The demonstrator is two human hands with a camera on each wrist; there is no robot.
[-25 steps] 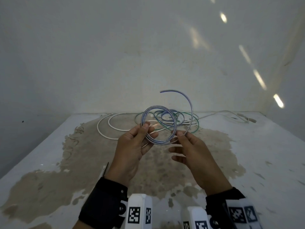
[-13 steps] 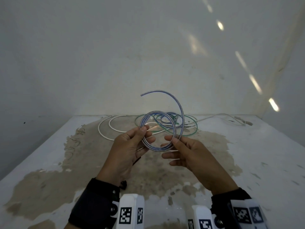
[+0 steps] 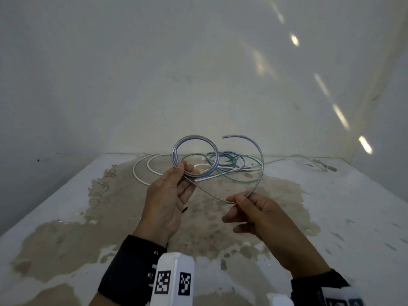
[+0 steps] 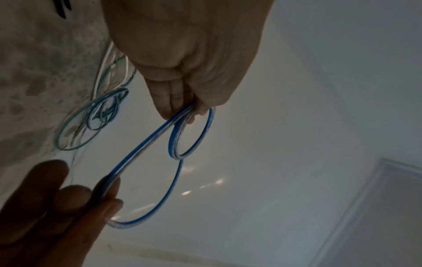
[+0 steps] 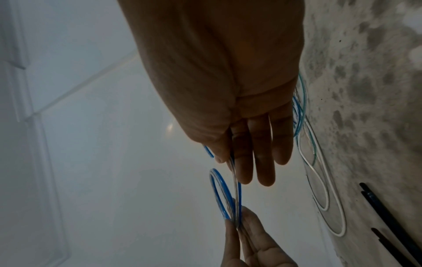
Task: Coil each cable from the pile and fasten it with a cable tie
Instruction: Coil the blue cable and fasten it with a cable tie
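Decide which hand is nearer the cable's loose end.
Right. The right hand pinches the blue cable on the stretch leading to its loose end; the left hand holds the coil.

Left hand (image 3: 164, 202) raised, fingers pinching; right hand (image 3: 262, 214) lower, pinching.

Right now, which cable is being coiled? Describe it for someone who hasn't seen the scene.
Above the stained table, both hands hold one clear cable with a blue stripe. The left hand pinches its small coil, the right hand its tail. The other cables lie on the table.
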